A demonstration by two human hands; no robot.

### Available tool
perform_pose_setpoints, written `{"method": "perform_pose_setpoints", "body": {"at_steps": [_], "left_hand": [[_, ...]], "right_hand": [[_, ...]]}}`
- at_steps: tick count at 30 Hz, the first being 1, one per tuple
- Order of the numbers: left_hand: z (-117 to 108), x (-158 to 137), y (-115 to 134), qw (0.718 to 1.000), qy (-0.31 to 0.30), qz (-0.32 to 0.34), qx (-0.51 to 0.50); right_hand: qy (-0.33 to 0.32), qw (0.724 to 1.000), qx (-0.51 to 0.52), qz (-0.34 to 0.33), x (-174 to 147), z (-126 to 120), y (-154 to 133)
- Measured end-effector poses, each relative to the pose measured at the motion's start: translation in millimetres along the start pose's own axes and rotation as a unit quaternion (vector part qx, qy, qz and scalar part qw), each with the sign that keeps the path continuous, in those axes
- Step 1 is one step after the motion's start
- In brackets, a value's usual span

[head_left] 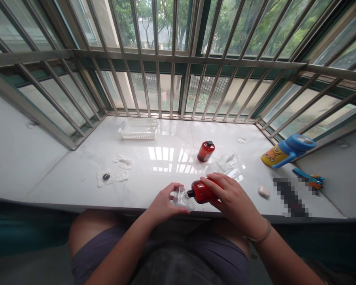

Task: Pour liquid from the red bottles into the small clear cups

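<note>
My left hand (165,204) is closed around a small clear container (182,198) near the front edge of the sill. In my right hand (230,194) is a red bottle (204,191), tipped on its side with its uncapped black neck pointing left at the container's opening. Whether liquid is flowing cannot be made out. A second red bottle (205,151) with a black cap stands just beyond. Over to the left, a round black cap (106,177) lies on a piece of white tissue (101,182).
A white perforated basket (139,130) sits at the back left. Crumpled tissue (123,161) lies left of centre, clear plastic packaging (228,160) right of centre. Farther right are a blue and yellow flask (287,151), a white earphone case (264,192) and a blurred dark object (290,198). Metal bars (192,59) close the back.
</note>
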State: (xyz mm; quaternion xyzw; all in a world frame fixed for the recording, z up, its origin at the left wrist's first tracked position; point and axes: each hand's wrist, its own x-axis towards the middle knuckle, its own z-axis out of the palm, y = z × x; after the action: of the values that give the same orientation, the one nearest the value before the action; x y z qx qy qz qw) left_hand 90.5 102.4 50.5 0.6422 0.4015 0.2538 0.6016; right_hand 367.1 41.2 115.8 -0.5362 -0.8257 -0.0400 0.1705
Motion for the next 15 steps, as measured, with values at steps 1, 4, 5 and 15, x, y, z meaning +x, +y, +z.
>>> {"method": "perform_pose_setpoints", "body": {"at_steps": [1, 4, 5, 15], "left_hand": [[0.0, 0.1, -0.2, 1.000, 0.000, 0.000, 0.000], [-0.1, 0.2, -1.6, 1.000, -0.002, -0.003, -0.001], [-0.3, 0.2, -2.1, 1.000, -0.003, -0.004, -0.002], [-1.4, -0.2, -2.8, 1.000, -0.007, -0.006, -0.003]], "right_hand": [[-0.001, 1.000, -0.002, 0.001, -0.2, 0.1, 0.1], [-0.005, 1.000, -0.007, 0.001, -0.5, 0.2, 0.3], [-0.005, 1.000, -0.007, 0.001, -0.5, 0.1, 0.5], [-0.006, 1.000, -0.011, 0.001, -0.3, -1.1, 0.2]]}}
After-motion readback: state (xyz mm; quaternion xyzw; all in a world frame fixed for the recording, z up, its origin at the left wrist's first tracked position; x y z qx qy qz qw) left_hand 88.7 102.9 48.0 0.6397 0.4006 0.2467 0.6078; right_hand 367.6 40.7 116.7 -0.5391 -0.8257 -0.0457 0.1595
